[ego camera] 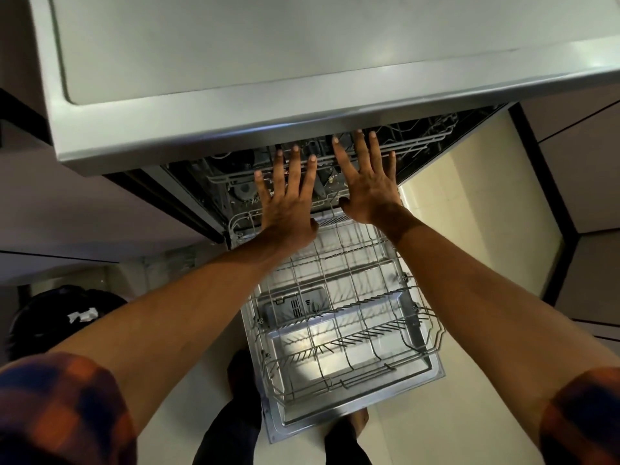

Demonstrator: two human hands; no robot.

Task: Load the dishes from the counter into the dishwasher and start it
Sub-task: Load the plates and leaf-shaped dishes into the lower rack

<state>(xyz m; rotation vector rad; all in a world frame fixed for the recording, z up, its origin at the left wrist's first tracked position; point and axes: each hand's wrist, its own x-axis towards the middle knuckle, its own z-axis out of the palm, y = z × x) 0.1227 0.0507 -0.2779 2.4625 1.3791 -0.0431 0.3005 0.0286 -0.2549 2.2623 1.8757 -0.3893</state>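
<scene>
The dishwasher stands open below the steel counter (235, 62). Its door (352, 414) lies flat, and the lower wire rack (335, 317) is pulled out over it with no dishes in it. The upper rack (416, 139) sits inside the tub, partly hidden under the counter edge. My left hand (288, 199) and my right hand (367, 182) reach forward side by side over the upper rack's front, palms down, fingers straight and spread. Neither hand holds anything. No dishes are in view.
A dark round bin (67, 317) with a white scrap in it stands on the floor at the left. Cabinet fronts (587, 182) flank the dishwasher on the right. My feet (349, 421) stand at the door's near edge on a pale floor (469, 229).
</scene>
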